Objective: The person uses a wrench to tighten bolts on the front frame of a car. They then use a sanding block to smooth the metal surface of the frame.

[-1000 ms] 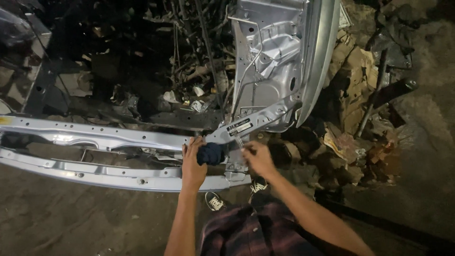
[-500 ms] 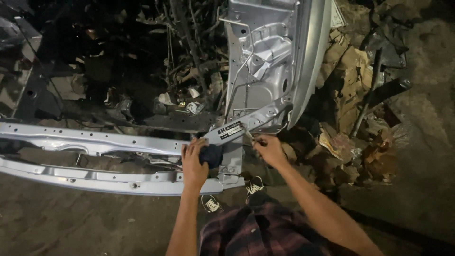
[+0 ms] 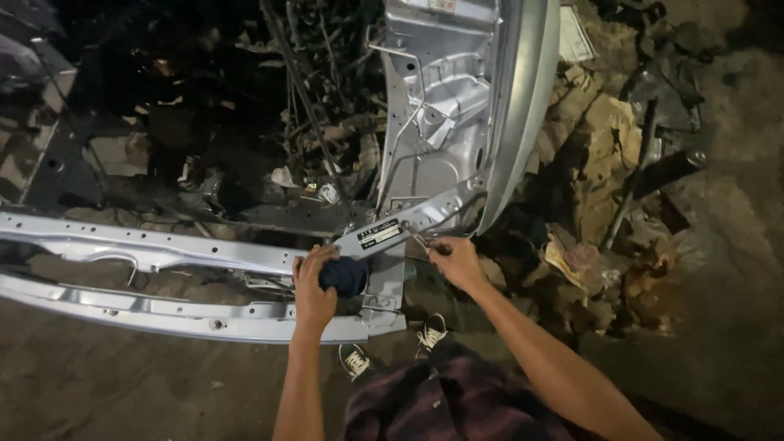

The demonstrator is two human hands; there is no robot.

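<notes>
Stripped silver car front frame (image 3: 163, 245), lower centre of the frame. Left hand (image 3: 314, 282), fingers clenched round a dark blue cloth (image 3: 345, 275), has stayed at the labelled bracket (image 3: 380, 234). Right hand (image 3: 457, 261) has edged up to the bracket, fingers pinching a thin metal tool (image 3: 420, 241); work continues at this joint.

Both arms bare, no sleeves in view, no gloves, watch or rings on left hand (image 3: 313, 287) or right hand (image 3: 457, 263). Lower body in a dark plaid garment (image 3: 445, 400), maroon/purple with dark checks. Dark low-top sneakers (image 3: 430, 334) with white laces, white trim at the sole; second one (image 3: 354, 361) matches.
</notes>
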